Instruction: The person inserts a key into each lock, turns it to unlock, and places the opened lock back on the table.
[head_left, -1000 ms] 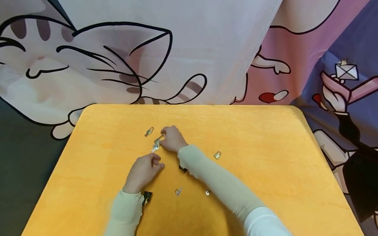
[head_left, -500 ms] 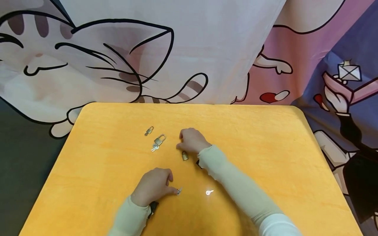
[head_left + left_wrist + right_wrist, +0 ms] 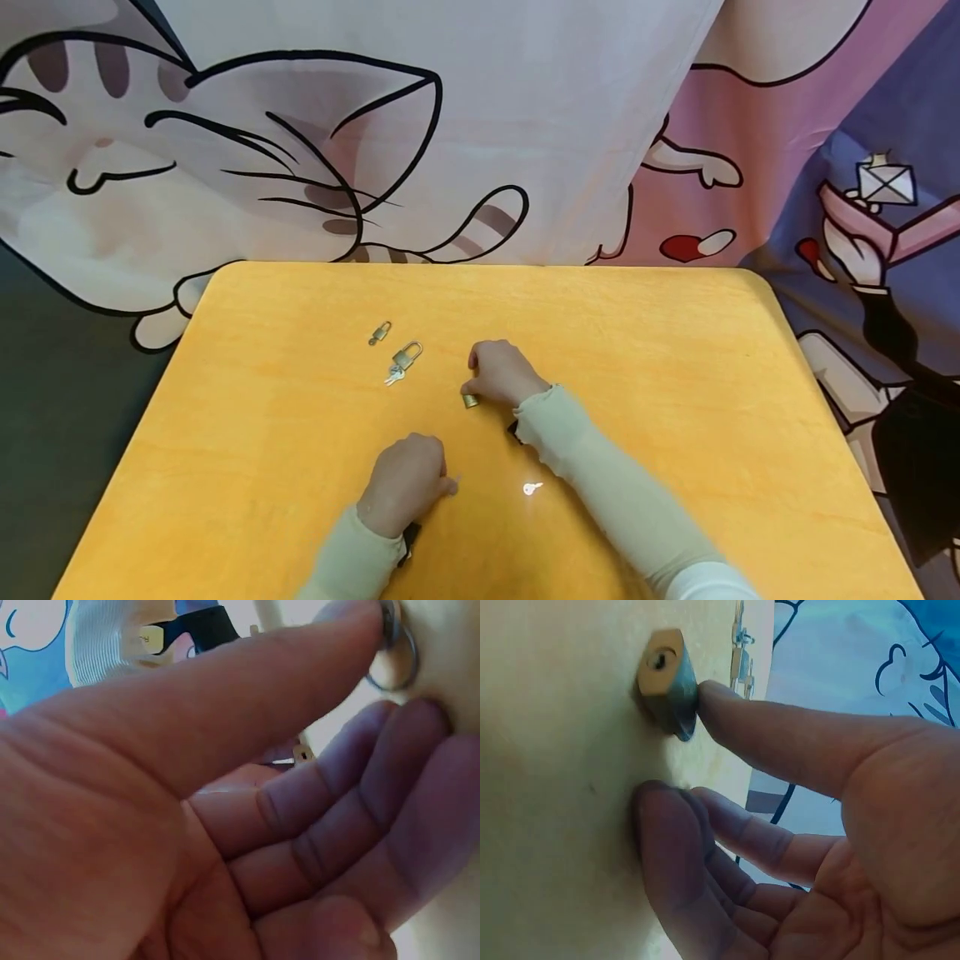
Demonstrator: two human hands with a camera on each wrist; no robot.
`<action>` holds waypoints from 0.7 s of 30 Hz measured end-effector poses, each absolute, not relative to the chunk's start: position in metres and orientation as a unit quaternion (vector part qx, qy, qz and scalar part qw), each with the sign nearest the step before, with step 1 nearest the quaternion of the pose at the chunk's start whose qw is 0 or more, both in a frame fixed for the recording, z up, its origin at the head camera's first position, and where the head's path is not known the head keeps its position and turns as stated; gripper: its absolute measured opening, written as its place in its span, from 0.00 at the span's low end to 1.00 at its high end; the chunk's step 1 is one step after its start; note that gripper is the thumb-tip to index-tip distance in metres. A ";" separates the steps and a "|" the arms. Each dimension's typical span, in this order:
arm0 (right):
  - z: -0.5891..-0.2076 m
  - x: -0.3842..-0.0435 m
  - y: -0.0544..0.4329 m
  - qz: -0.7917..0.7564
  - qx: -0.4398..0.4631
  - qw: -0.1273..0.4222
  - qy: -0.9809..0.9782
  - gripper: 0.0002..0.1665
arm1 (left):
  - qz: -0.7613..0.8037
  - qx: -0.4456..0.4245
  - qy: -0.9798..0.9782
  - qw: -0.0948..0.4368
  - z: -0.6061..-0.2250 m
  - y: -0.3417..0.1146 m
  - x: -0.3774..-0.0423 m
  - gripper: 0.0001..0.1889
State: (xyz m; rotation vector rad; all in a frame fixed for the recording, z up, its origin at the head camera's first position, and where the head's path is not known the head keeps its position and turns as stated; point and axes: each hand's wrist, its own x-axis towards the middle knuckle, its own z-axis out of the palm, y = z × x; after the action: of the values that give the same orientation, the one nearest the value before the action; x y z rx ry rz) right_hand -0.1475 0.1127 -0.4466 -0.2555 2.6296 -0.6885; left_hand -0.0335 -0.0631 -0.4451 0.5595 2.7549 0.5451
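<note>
Right hand (image 3: 501,371) shifted nearer, brass-coloured padlock (image 3: 667,682), faceted, keyhole (image 3: 661,659) showing

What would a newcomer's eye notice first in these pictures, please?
Most likely the big cartoon cat on the cloth behind the yellow table. Next, perhaps, the hands above the table: the right hand at a brass padlock, the left hand nearer the person. A shiny key also stands out, lying alone right of the left hand.

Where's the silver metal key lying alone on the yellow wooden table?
In the head view, the silver metal key lies right of lower centre on the yellow wooden table, between the left hand and the right arm's pale green sleeve.
</note>
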 end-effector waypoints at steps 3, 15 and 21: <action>-0.450 -0.146 0.113 -0.266 -0.089 0.203 0.938 0.13 | 0.192 0.204 0.949 0.145 -0.446 -0.063 -0.033 0.20; -0.450 -0.135 0.115 -0.299 -0.096 0.209 0.926 0.14 | 0.244 0.249 0.922 0.167 -0.449 -0.073 -0.041 0.18; -0.450 -0.131 0.113 -0.312 -0.094 0.205 0.923 0.12 | 0.297 0.209 0.926 0.109 -0.451 -0.074 -0.051 0.15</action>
State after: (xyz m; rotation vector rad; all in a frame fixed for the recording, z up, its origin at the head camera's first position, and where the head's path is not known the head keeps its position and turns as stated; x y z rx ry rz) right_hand -0.1308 0.1134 -0.4499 -0.2628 2.5728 -0.8705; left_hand -0.0515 -0.0742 -0.4509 0.6133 2.7212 0.8718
